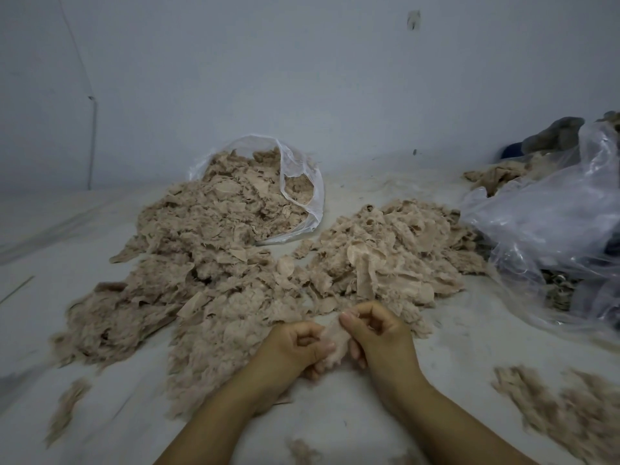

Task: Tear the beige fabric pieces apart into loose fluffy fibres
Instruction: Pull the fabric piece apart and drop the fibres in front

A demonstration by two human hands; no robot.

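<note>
Pale floor (436,414), 2 fabric heaps (208,263) ahead, plastic bag (553,229) right, both hands (339,344) pinching 1 beige scrap (335,340).

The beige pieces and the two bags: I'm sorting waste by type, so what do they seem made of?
The beige pieces look like thin woven or ribbed textile, matte, with frayed, fuzzy edges; the fibre type can't be told. The bag behind the left pile and the crumpled bag at right look like thin clear plastic film, glossy and wrinkled.

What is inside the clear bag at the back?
The clear bag lies on its side, mouth open, and holds beige fabric pieces that spill out onto the big pile. Its bottom and anything beneath the pieces are covered.
</note>
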